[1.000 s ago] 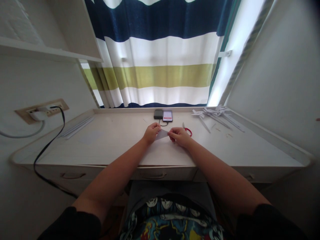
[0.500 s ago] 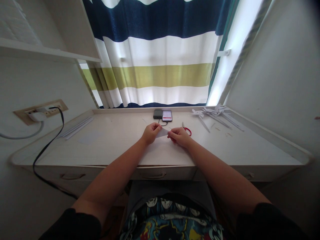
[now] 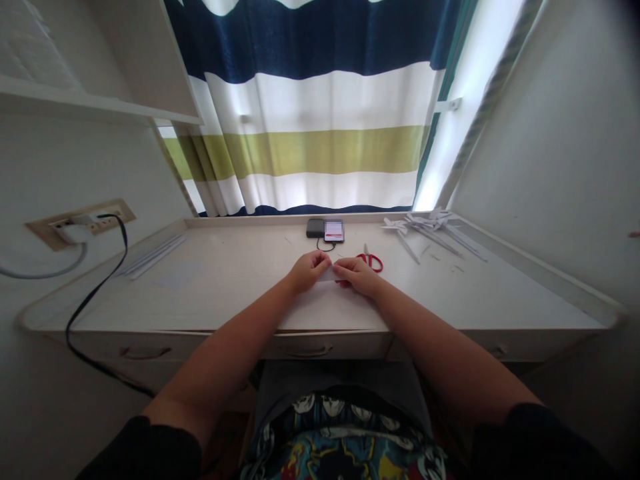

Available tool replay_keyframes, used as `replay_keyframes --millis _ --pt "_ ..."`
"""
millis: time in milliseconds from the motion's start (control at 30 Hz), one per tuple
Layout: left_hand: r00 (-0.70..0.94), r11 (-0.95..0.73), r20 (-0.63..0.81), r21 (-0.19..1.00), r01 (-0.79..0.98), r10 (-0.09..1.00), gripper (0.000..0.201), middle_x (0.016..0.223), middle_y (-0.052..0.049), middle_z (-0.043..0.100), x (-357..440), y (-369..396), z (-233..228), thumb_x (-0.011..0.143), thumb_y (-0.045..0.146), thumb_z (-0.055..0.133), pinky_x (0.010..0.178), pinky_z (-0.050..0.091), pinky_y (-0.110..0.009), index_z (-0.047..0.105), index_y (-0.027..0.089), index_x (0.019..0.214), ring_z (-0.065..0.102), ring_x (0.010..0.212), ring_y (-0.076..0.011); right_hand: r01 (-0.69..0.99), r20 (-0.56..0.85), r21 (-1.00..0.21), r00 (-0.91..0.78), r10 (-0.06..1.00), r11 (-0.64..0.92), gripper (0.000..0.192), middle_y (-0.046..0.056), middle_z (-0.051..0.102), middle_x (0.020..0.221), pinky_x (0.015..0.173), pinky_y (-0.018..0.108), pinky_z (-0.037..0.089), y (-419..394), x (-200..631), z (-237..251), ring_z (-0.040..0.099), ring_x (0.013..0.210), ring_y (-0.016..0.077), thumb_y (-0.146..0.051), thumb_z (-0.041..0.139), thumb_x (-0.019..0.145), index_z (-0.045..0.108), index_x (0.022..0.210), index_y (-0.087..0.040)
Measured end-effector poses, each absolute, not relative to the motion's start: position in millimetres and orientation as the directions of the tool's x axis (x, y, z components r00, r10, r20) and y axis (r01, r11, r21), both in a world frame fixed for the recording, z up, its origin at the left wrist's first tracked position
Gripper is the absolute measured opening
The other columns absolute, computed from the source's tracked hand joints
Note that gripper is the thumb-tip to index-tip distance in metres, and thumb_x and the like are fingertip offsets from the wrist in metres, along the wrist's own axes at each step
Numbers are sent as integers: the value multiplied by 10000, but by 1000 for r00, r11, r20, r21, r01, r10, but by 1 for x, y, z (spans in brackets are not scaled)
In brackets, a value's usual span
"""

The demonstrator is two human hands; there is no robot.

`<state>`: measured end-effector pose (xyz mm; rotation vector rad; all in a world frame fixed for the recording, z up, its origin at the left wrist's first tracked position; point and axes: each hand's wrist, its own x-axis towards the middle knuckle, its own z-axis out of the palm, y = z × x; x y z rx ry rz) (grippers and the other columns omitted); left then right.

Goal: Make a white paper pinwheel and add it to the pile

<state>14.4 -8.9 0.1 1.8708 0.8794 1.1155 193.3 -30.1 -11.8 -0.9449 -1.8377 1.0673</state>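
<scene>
Left hand point(image 3: 305, 272) and right hand point(image 3: 359, 274) pinch small white paper point(image 3: 327, 275) between fingertips, over desk point(image 3: 240, 287), midway between front and back edges. Risk: uneven pull — likely skewed crease or tear. Scissors point(image 3: 367, 255) just beyond right hand — stray knuckle could nudge them.

Left grip point(image 3: 306, 272), right grip point(image 3: 358, 275) pinching paper point(image 3: 327, 275); scissors point(image 3: 367, 253) near.

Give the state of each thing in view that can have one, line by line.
Left hand: pinching the paper
Right hand: pinching the paper
Paper: held between both hands, folds unclear
Scissors: lying on the desk, unheld
Phone: screen lit
Outlet: white plug inserted
Curtain: mostly drawn
</scene>
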Motion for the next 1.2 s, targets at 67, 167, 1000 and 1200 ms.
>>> replay_keyframes --millis 67,167,1000,1200 --pt "396 -479 385 861 172 834 198 631 16 557 17 -9 -2 736 344 632 559 352 -228 603 151 700 457 586 -107 221 268 -901 -393 879 373 365 -28 489 536 433 204 374 -31 193 -10 455 468 92 -496 533 795 554 645 -164" --pt "406 -476 383 865 158 830 197 676 4 587 18 -8 -5 738 343 639 596 381 -234 622 147 737 492 623 -114 253 289 -883 -370 883 395 386 -29 463 487 412 204 326 -32 194 -8 420 450 87 -471 550 787 522 558 -162" --pt "276 -318 284 944 87 918 285 678 -5 628 5 2 -1 656 397 710 585 413 -228 649 131 740 531 613 -110 311 303 -866 -299 905 393 340 1 580 549 448 207 376 -24 198 -14 501 466 98 -463 531 790 601 665 -154" --pt "351 -269 198 948 167 915 349 728 -42 674 4 -1 -3 672 424 703 513 406 -216 695 133 865 557 591 -113 374 316 -838 -264 911 398 330 -16 539 477 424 209 323 -25 198 -13 458 417 89 -397 509 806 569 585 -160"
